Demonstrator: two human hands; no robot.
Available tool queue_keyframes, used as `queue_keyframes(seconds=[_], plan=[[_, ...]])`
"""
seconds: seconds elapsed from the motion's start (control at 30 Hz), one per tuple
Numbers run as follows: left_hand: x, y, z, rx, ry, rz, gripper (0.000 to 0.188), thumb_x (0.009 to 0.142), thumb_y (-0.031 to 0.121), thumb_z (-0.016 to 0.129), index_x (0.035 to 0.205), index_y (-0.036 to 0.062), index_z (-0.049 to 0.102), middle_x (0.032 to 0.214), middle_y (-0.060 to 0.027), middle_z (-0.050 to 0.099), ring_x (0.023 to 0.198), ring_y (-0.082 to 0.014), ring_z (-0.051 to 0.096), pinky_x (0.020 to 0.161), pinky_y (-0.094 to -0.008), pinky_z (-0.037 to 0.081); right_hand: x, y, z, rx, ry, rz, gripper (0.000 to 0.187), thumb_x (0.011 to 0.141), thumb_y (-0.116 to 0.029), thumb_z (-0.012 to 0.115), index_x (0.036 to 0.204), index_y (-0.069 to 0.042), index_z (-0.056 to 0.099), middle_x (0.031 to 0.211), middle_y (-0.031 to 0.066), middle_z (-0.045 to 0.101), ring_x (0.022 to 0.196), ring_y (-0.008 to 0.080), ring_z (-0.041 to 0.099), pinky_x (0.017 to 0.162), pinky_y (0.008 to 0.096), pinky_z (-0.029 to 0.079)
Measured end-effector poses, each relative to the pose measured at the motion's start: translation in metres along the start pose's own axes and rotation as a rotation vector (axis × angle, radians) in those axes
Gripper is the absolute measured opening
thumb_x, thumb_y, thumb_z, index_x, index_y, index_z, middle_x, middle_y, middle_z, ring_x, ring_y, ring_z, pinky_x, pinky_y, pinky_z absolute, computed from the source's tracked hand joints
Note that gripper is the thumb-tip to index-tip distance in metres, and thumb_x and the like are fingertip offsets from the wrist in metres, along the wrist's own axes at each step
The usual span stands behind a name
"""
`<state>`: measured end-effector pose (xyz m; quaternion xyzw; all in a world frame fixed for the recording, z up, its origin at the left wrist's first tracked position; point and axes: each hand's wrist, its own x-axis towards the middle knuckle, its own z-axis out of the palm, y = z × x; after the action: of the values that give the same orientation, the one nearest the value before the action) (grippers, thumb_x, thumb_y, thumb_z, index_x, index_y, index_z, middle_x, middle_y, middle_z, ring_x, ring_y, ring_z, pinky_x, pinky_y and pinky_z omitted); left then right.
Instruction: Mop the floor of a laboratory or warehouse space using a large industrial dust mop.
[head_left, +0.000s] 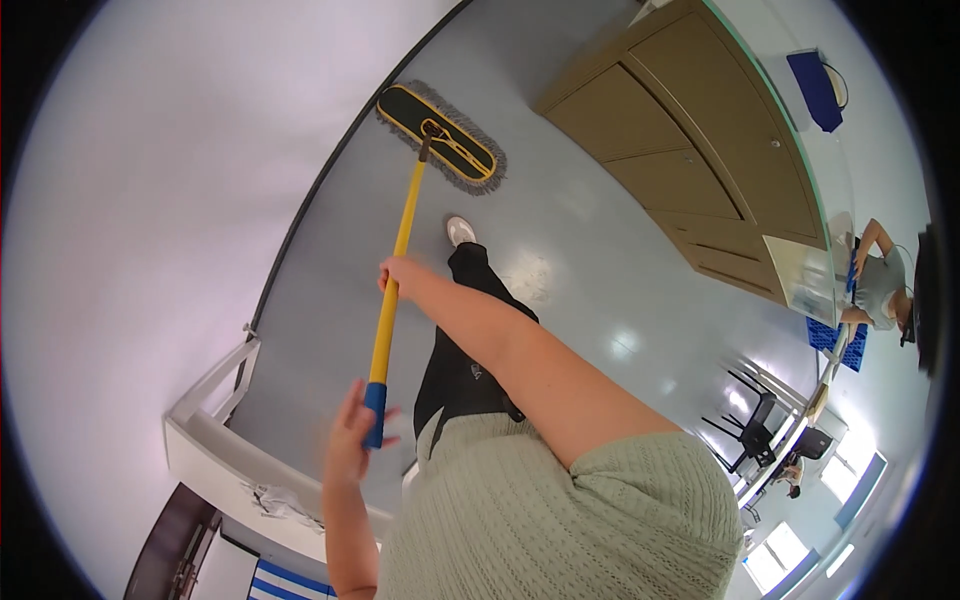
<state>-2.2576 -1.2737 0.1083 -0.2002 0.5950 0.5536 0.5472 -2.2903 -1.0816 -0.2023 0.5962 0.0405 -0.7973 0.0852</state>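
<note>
A flat dust mop (440, 135) lies on the grey floor ahead of me, its grey fringe close to the base of the wall. From its green and yellow frame, a long yellow handle runs back toward my body and ends in a blue grip. Partway along that handle, my right hand (398, 273) is closed around it. My left hand (350, 430) is at the blue end, slightly blurred, with fingers spread and the grip lying across in front of the palm; it does not look closed on it.
A white wall (170, 180) with a dark base strip runs along the left. Brown cabinets (690, 130) with a glass-edged top stand on the right. A white table frame (225, 440) is at lower left. Further right are a person (880, 285), a blue crate (850, 345) and a black chair (755, 430).
</note>
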Motion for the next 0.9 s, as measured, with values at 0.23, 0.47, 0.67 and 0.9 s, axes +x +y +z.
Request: queue_keyframes(seconds=[0.23,0.47,0.67,0.9], plan=[[0.018,0.021,0.022,0.965,0.213,-0.186,0.069,0.074,0.014,0.068,0.138,0.0104,0.040,0.090,-0.0086,0.066,0.071,-0.0188,0.064,0.059,-0.0314,0.050,0.029,-0.024,0.012,-0.595,0.015,0.131,0.012,0.081,-0.002,0.049,0.092,0.001,0.045,0.070,0.0114,0.046,0.054,0.0221,0.050,0.046,0.0382,0.045],[0.003,0.109,0.015,1.576,0.366,0.190,0.060,0.073,0.010,0.062,0.131,0.0181,0.049,0.078,-0.0151,0.063,0.067,-0.0351,0.061,0.060,-0.0417,0.048,-0.037,-0.040,0.091,-0.048,0.152,0.127,0.017,0.083,-0.008,0.048,0.100,-0.003,0.047,0.069,0.0123,0.052,0.050,0.0230,0.053,0.045,0.0384,0.044],[0.039,0.166,0.064,1.838,0.382,0.499,0.062,0.068,0.006,0.062,0.128,0.0200,0.052,0.074,-0.0099,0.062,0.064,-0.0321,0.061,0.055,-0.0423,0.048,-0.051,-0.129,0.103,0.125,0.089,0.070,0.018,0.074,-0.006,0.050,0.090,-0.006,0.043,0.071,0.0107,0.047,0.054,0.0230,0.049,0.049,0.0382,0.044],[0.141,0.256,0.128,1.980,0.301,0.732,0.064,0.066,0.005,0.062,0.127,0.0223,0.053,0.073,-0.0054,0.058,0.058,-0.0276,0.058,0.050,-0.0402,0.046,-0.010,-0.272,0.118,0.271,-0.048,-0.278,0.017,0.074,-0.016,0.052,0.064,-0.008,0.042,0.053,0.0091,0.042,0.045,0.0245,0.048,0.045,0.0368,0.039]])
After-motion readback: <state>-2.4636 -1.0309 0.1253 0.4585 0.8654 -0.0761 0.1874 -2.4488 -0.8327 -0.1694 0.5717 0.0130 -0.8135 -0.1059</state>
